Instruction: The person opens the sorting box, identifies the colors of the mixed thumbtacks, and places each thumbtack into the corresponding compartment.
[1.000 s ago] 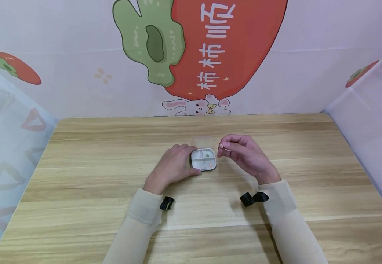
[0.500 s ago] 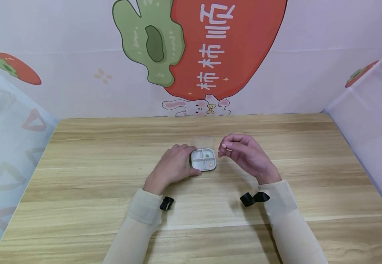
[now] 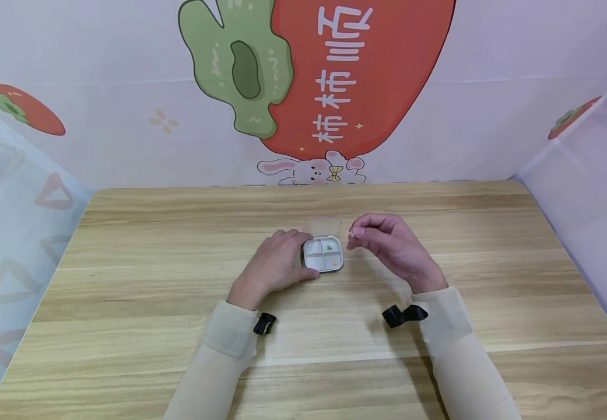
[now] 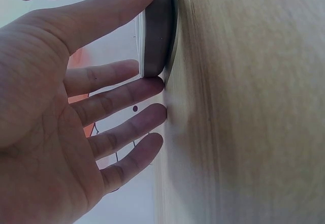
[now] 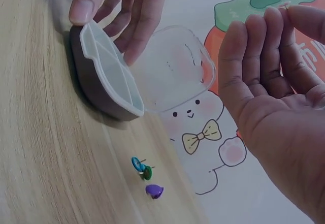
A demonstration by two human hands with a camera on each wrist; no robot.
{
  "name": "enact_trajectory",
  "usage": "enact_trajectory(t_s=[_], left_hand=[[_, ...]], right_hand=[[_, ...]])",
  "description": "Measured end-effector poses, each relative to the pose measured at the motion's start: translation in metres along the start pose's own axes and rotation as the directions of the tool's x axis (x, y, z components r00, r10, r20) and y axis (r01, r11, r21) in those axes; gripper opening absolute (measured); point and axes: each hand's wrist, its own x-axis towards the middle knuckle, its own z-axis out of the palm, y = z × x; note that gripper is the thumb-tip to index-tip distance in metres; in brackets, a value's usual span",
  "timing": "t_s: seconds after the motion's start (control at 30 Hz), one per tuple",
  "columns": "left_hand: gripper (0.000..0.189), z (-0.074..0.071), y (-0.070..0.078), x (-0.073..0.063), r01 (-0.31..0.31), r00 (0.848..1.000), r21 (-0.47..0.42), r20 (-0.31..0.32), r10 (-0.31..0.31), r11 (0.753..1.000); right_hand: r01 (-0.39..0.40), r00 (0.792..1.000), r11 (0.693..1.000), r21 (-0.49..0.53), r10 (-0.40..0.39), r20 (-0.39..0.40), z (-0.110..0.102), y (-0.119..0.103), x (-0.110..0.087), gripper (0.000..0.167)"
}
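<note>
My left hand (image 3: pixel 273 265) grips a small white pill box (image 3: pixel 324 254) by its left side, thumb at the near edge and index finger at the far edge. The box lies on the table with its clear lid (image 5: pixel 177 69) swung back. In its right-hand compartments sit a small green piece (image 3: pixel 329 248) and a small orange one (image 3: pixel 334 262). Just right of the box, my right hand (image 3: pixel 392 251) is raised, thumb and index finger pinching a tiny pale stud (image 5: pixel 286 5), mostly hidden by the fingertips.
In the right wrist view, blue (image 5: pixel 136 164), green (image 5: pixel 147 172) and purple (image 5: pixel 154 190) studs, thin posts showing on some, lie on the wooden table (image 3: pixel 177 233) near the box. A printed cloth (image 3: pixel 125 134) stands behind the table.
My right thumb and index finger have shifted slightly around the pale stud, so less of it shows, and the hand has edged right. The left hand and the box have stayed put.
</note>
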Motion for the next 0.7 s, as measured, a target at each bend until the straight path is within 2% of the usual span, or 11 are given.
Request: enact_trajectory(t_s=[0.17,0.23,0.3,0.43,0.6,0.7], left_hand=[[0.072,-0.0002,-0.0002,-0.0001,-0.003,1.0,0.003,-0.001,0.003,1.0],[0.072,-0.0004,-0.0002,-0.0003,-0.006,1.0,0.003,-0.003,0.006,1.0],[0.072,-0.0007,-0.0002,-0.0006,-0.008,1.0,0.003,-0.006,0.008,1.0],[0.072,-0.0012,-0.0003,-0.0008,-0.008,1.0,-0.001,-0.004,0.008,1.0],[0.072,-0.0015,-0.0002,-0.0009,-0.011,1.0,-0.001,-0.002,0.011,1.0],[0.072,-0.0013,0.0,-0.0009,-0.016,1.0,0.004,-0.005,0.016,1.0]], right_hand=[[-0.044,0.997,0.991,-0.124,0.036,-0.066,-0.0004,-0.0027,-0.001,0.02],[-0.071,0.993,0.975,-0.211,0.049,-0.106,-0.0001,-0.0044,-0.0015,0.014],[-0.103,0.987,0.941,-0.323,0.057,-0.147,0.0007,-0.0061,-0.0017,0.008],[-0.158,0.979,0.845,-0.512,0.064,-0.196,0.0023,-0.0071,-0.0007,0.012],[-0.172,0.978,0.77,-0.614,0.059,-0.2,0.0028,-0.0046,0.001,0.008],[-0.167,0.98,0.711,-0.683,0.044,-0.194,0.0029,-0.0034,0.0008,0.005]])
